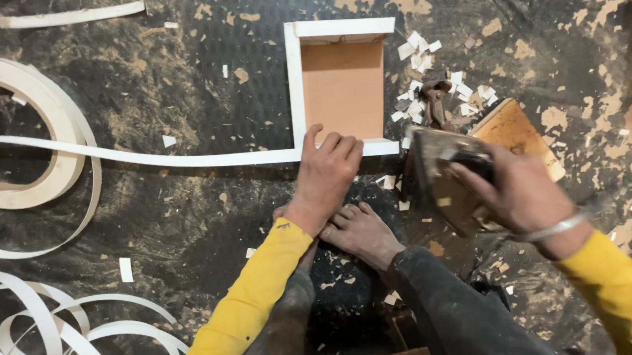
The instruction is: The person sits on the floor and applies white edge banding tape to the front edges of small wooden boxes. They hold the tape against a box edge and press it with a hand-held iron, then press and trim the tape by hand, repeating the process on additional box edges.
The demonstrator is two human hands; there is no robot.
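A small brown rectangular board (344,89) lies flat on the dark floor, with white edge band along its top, left and bottom sides. My left hand (326,173) presses down on the band at the board's near edge, fingers spread over it. A long white strip (149,159) runs from that edge leftward to a big roll. My right hand (522,192) grips a dirty, glue-crusted hand tool (442,182) just right of the board's near right corner. My bare feet (358,229) rest on the floor below the left hand.
A large roll of white edge band (42,105) sits at the left, with loose coils (57,335) at the lower left. Several small white offcuts (426,78) lie right of the board, beside a rusty tool (436,99) and a wooden block (515,134).
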